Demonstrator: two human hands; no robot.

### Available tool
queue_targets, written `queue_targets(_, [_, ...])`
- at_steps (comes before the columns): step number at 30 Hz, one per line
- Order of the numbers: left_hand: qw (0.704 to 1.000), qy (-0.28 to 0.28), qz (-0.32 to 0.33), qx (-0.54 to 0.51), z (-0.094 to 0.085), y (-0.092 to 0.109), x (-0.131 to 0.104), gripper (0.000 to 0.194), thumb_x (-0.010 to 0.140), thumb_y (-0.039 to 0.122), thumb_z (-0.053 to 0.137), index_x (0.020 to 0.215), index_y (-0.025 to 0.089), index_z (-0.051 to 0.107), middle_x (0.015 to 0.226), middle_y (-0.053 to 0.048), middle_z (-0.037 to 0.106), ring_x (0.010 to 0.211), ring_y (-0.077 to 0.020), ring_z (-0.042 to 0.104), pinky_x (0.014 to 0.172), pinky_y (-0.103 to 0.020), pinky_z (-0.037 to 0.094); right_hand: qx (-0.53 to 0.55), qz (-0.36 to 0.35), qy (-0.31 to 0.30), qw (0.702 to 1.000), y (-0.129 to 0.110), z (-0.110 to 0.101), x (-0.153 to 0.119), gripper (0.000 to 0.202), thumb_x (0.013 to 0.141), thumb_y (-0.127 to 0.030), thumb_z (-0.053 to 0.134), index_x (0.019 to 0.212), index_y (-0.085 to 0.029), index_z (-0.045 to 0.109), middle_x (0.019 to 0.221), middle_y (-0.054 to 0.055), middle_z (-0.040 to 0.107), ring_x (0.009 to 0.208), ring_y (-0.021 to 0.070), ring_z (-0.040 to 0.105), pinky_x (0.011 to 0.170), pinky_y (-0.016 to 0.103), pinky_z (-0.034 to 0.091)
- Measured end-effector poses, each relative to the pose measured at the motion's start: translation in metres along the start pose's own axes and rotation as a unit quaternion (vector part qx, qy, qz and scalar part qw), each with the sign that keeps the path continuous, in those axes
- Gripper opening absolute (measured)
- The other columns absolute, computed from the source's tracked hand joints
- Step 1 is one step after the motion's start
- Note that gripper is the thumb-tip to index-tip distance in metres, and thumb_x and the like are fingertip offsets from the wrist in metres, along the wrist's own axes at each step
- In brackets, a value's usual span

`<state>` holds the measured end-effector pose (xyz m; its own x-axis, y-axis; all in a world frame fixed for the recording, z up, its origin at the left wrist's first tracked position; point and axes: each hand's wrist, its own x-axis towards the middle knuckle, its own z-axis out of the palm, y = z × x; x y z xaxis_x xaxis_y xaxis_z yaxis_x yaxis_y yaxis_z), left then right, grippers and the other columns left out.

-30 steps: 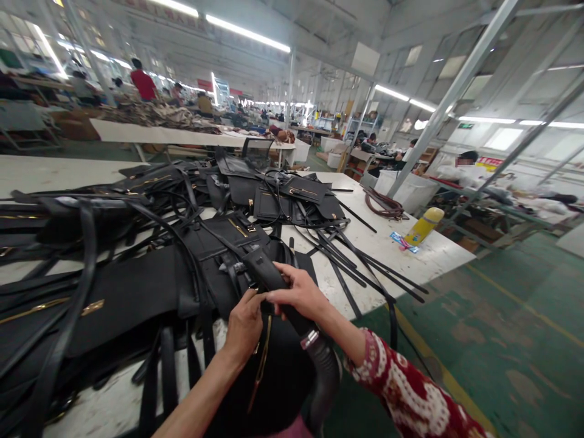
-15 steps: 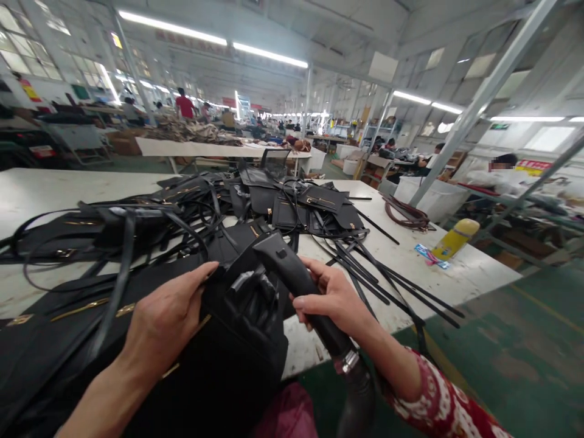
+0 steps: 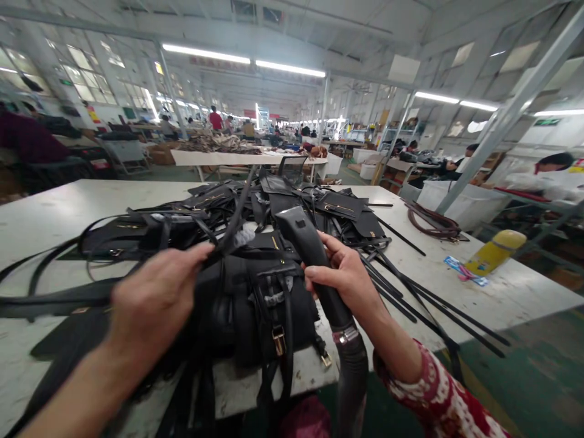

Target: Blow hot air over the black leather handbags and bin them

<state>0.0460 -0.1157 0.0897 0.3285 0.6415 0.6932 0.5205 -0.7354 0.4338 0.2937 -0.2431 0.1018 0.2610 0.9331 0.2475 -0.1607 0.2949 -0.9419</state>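
Within right hand (image 3: 347, 275) fingers, nozzle (image 3: 310, 249)

hands: two, left hand (image 3: 152, 301), right hand (image 3: 347, 277) | black nozzle (image 3: 305, 243): one | yellow bottle (image 3: 495, 250): one | white table (image 3: 456, 286): one

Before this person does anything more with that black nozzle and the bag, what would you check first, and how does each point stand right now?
1. Right hand grips the black nozzle firmly: ok.
2. Left hand holds a black strap lifted: ok, though blurred.
3. Black bag rests fully on the white table: not ok, its buckle strap hangs over the edge.
4. Nozzle tip touching the bag: cannot tell.
5. Hose free of loose straps: cannot tell.
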Motion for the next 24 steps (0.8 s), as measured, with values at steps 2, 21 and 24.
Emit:
queue_targets(2, [0.995, -0.046, -0.08, -0.033, 0.034, -0.018, -0.037, 0.03, 0.074, 0.033, 0.052, 0.099, 0.021, 0.064, 0.094, -0.001, 0.065, 0.085, -0.0187, 0.059, 0.086, -0.034, 0.044, 0.011, 0.035, 0.004, 0.999, 0.015, -0.002, -0.014, 0.068, 0.062, -0.016, 0.069, 0.124, -0.016, 0.042, 0.075, 0.0, 0.061, 0.048, 0.0113, 0.053, 0.04, 0.021, 0.045])
queue_targets(21, [0.76, -0.057, -0.484, -0.43, 0.061, -0.029, -0.08, 0.037, 0.046, 0.03, 0.076, 0.077, 0.012, 0.064, 0.069, -0.003, 0.066, 0.059, -0.0149, 0.059, 0.059, -0.025, 0.049, 0.011, 0.225, -0.136, 0.965, 0.088, 0.026, -0.052, 0.076, 0.051, -0.012, 0.075, 0.122, -0.018, 0.048, 0.076, -0.001, 0.061, 0.049, 0.0101, 0.054, 0.039, 0.016, 0.045])
queue_targets(24, [0.75, -0.085, -0.486, -0.44, 0.054, -0.029, -0.081, 0.037, 0.046, 0.029, 0.076, 0.077, 0.013, 0.064, 0.071, -0.003, 0.067, 0.062, -0.0168, 0.061, 0.059, -0.026, 0.049, 0.057, 0.239, -0.161, 0.956, 0.093, 0.033, -0.047, 0.078, 0.049, -0.018, 0.079, 0.121, -0.017, 0.049, 0.074, 0.0, 0.062, 0.043, 0.0103, 0.053, 0.037, 0.018, 0.044])
